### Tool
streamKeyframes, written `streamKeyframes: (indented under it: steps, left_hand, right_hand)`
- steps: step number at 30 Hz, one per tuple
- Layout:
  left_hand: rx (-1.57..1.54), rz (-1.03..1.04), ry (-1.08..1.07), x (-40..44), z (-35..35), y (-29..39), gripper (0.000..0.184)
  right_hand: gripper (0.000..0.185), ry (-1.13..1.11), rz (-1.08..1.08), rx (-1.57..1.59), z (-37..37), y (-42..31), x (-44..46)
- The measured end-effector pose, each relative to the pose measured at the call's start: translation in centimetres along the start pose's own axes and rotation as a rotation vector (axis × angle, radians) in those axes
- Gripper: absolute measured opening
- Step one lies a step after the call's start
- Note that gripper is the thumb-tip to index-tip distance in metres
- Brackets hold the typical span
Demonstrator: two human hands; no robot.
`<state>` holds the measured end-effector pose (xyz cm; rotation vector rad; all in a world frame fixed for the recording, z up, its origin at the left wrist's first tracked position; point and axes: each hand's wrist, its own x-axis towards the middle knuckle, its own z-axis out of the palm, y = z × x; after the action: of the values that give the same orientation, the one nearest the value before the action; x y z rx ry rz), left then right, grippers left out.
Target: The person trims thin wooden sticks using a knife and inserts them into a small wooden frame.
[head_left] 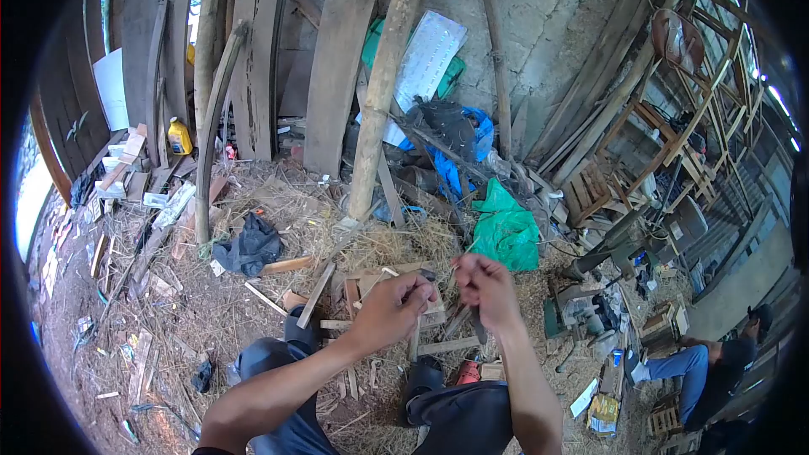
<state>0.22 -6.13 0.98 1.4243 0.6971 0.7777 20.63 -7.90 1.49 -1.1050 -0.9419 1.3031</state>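
Observation:
My left hand (pixel 396 305) is closed in front of my knees, fingers curled toward my other hand. A small dark tip (pixel 428 274) shows at its fingertips, too small to name. My right hand (pixel 489 291) is closed just across a narrow gap. Out of its underside hangs a dark, narrow blade-like piece (pixel 479 327), mostly covered by the palm. Its thumb and forefinger are pinched together, and I cannot make out what is between them. Below both hands lie wood pieces (pixel 448 345) on the straw-strewn ground, between my feet.
A green plastic sheet (pixel 506 232) lies ahead of my right hand. A wooden pole (pixel 383 93) stands in front. A dark cloth (pixel 249 246) is on the ground at left. Wooden chair frames (pixel 649 152) are stacked at right. Another person (pixel 708 371) sits at the lower right.

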Motion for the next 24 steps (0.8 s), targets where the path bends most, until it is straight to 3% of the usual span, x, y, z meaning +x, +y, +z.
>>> streamKeyframes:
  steps: [5,7,9,11,12,18,20,24]
  left_hand:
    - [-0.012,-0.001,-0.003,-0.4,0.1,0.0,0.019]
    - [0.008,0.002,0.034,-0.2,-0.2,0.1,0.019]
    - [0.031,-0.003,0.064,0.2,-0.2,-0.5,0.018]
    - [0.187,0.207,0.131,0.7,0.0,-1.4,0.017]
    - [0.190,0.206,0.127,0.6,0.3,-1.4,0.017]
    - [0.211,0.192,0.102,0.7,0.3,-1.2,0.017]
    - [0.046,0.127,-0.020,0.9,0.4,-1.4,0.018]
    - [0.011,0.098,0.010,1.2,0.8,-1.3,0.017]
  right_hand:
    - [0.026,0.298,-0.185,0.122,-4.5,-0.6,0.9]
    - [0.029,0.276,-0.164,0.147,-3.0,-0.9,0.0]
    - [0.030,0.054,-0.078,0.041,-0.8,-1.0,-1.0]
    - [0.028,-0.039,-0.004,-0.005,1.5,-0.3,-1.5]
    - [0.026,-0.135,0.069,-0.053,2.0,0.0,-1.6]
    - [0.021,-0.081,0.067,0.011,0.9,-0.3,-0.6]
    - [0.021,-0.075,0.079,0.003,0.6,-0.6,-0.5]
    - [0.022,-0.013,0.051,-0.030,0.1,-0.5,-0.5]
